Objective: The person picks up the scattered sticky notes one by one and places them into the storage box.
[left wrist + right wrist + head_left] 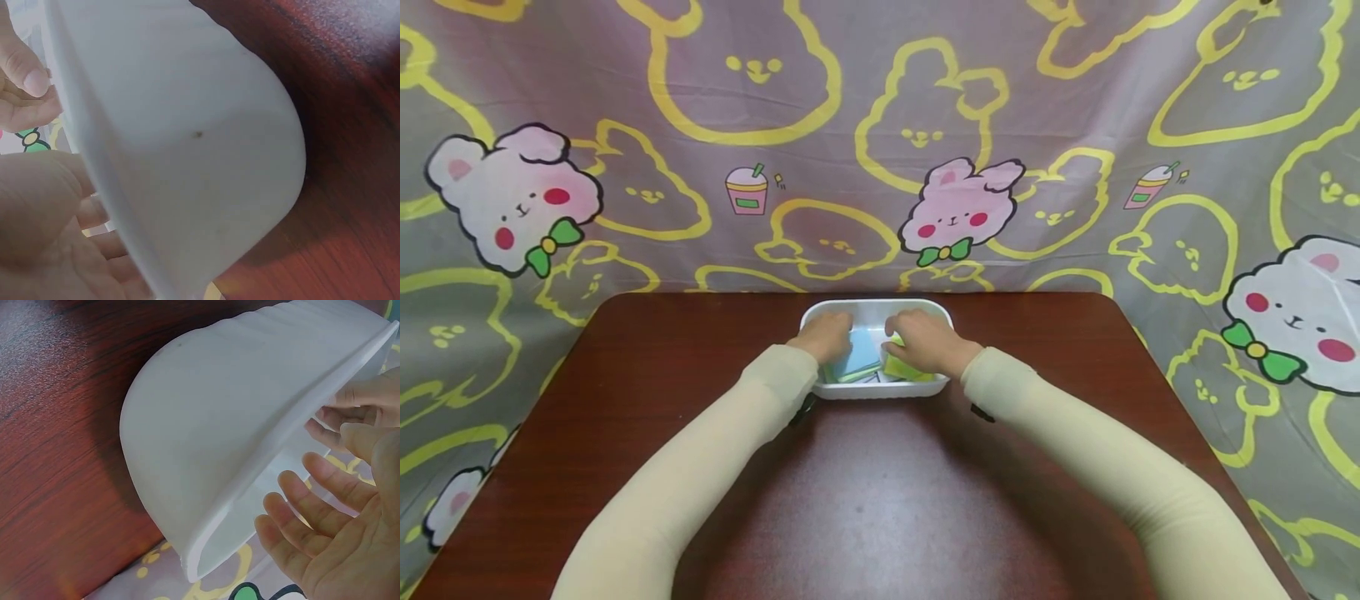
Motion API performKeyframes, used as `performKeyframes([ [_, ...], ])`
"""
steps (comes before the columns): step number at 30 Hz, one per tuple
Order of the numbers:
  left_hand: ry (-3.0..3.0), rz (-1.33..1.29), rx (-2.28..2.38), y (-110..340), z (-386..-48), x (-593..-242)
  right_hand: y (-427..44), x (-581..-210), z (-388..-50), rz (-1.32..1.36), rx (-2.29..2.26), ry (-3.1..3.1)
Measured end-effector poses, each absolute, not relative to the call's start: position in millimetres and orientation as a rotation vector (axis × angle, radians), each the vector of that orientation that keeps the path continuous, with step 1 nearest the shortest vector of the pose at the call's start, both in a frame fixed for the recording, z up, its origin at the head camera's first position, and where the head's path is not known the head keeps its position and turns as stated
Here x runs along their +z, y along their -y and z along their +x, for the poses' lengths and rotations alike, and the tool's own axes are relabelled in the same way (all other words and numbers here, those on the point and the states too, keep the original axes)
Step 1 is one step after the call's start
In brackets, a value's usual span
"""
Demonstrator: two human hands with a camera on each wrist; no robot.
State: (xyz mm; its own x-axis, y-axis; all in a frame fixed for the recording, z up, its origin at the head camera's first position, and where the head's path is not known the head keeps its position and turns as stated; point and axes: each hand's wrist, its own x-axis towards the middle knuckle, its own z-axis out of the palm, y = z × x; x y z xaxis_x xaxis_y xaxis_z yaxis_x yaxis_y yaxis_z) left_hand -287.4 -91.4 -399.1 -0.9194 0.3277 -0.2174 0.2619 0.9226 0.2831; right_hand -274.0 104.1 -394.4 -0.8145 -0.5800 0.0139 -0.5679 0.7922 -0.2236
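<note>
A white plastic basket stands near the far edge of the table, with a flat light-blue piece and a yellow-green piece lying inside. My left hand reaches over its left end. At the opposite end is my right hand, above the yellow-green piece. In the right wrist view, the fingers of the right hand spread in a loose curve with nothing between them. The rim partly hides the fingers of the left hand in the left wrist view; no held thing shows there.
The dark red-brown table reflects light at its middle. Behind it and along both sides hangs a curtain printed with cartoon bunnies. White and grey pieces lie low in the basket, too small to tell apart.
</note>
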Motion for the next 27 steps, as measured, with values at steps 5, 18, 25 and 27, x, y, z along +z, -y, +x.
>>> performKeyframes([
  [5,-2.835,0.438,0.400,92.2,-288.6,-398.4,-103.5,-392.7,-272.8,-0.960,-0.346,-2.923],
  [18,-2.895,0.475,0.431,92.8,-288.5,-392.2,-104.6,-389.5,-272.6,-0.956,-0.371,-2.918],
  [25,-2.889,0.476,0.461,93.7,-285.9,-392.8,-106.8,-392.4,-271.6,-0.956,-0.382,-2.926],
  [27,-2.885,0.479,0.471,94.7,-285.0,-392.2,-107.4,-393.4,-271.7,-0.951,-0.389,-2.924],
])
